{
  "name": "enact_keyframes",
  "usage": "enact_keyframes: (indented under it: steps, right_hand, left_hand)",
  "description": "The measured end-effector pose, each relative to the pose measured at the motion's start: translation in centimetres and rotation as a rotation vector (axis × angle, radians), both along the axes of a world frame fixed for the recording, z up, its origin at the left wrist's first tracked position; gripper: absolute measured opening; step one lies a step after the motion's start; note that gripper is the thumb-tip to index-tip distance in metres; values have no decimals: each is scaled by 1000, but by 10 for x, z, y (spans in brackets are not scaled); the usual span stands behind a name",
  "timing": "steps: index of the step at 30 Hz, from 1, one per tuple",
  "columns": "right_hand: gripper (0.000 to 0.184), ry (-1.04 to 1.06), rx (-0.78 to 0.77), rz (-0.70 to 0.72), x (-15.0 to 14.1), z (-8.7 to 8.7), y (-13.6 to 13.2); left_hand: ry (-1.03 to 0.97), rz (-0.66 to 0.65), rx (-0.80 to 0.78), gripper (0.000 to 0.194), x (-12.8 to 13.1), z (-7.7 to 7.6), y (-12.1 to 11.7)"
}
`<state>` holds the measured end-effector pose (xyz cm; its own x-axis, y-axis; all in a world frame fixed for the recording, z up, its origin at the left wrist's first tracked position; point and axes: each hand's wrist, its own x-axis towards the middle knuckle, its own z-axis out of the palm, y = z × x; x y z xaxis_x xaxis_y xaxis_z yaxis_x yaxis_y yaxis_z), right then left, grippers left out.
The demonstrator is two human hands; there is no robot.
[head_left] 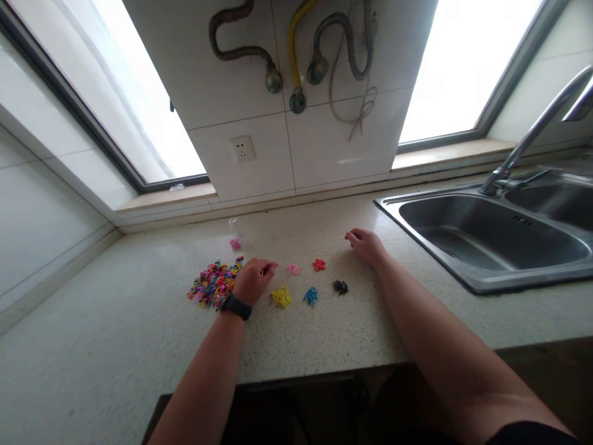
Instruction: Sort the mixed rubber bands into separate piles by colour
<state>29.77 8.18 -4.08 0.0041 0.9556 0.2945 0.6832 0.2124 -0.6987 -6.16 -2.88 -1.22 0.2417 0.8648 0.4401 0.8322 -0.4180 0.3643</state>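
My left hand (254, 278), with a dark watch (236, 306) on its wrist, is over the right edge of a mixed heap of small coloured rubber bands (213, 284). Its thumb and forefinger are pinched together; what they hold, if anything, is too small to name. To its right lie small separate piles: yellow bands (280, 297), blue bands (311, 296), black bands (340, 287), pink bands (294, 269) and red bands (319, 264). My right hand (365, 245) rests on the counter beyond the red and black piles, fingers curled together, their contents hidden.
A clear plastic container (234, 227) with something pink (235, 244) by it lies behind the heap. A steel sink (491, 241) with a faucet (532, 133) is at the right. The pale counter (324, 346) ends at a front edge near me; a tiled wall stands behind.
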Motion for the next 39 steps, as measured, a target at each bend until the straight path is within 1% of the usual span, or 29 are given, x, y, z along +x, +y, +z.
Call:
enact_keyframes:
  steps: [3,5,7,9,11,13,15,17,19,20,23,26,32,36,39]
  right_hand:
    - [32,-46,9,-34,-1,4,-14]
    - [27,-82,16,-37,-3,6,-27]
    - [23,-124,25,-22,-5,7,-44]
    - [18,-168,41,5,-5,7,-66]
    - [21,-212,64,6,-2,6,-92]
    - [24,-320,114,-7,2,6,-120]
    - [27,-411,124,-10,6,6,-149]
    - [33,-495,102,-9,10,5,-176]
    - [42,-556,52,-23,11,3,-198]
    - [46,-576,35,-25,12,1,-207]
    - [56,-620,38,8,13,-5,-226]
    - [63,-644,68,57,15,-10,-238]
    - [68,-665,119,104,22,-13,-262]
    - [76,-664,146,142,33,-16,-284]
    - [82,-661,154,139,48,-25,-304]
  left_hand:
    - [31,36,23,26,-7,-2,-5]
    - [63,54,32,25,-10,-3,-10]
    - [86,63,38,24,-12,-3,-18]
    - [96,72,51,23,-12,-3,-32]
    - [119,78,58,24,-13,-5,-52]
    - [161,79,46,29,-15,-10,-78]
    - [208,67,30,46,-17,-17,-106]
    - [279,86,48,66,-19,-27,-132]
    - [365,95,68,73,-19,-35,-154]
    - [402,103,73,73,-19,-39,-163]
    - [465,132,60,71,-16,-43,-181]
    - [481,146,34,72,-15,-43,-191]
    - [490,103,17,73,-21,-42,-210]
    - [473,107,22,77,-23,-40,-234]
    - [467,143,10,81,-30,-43,-258]
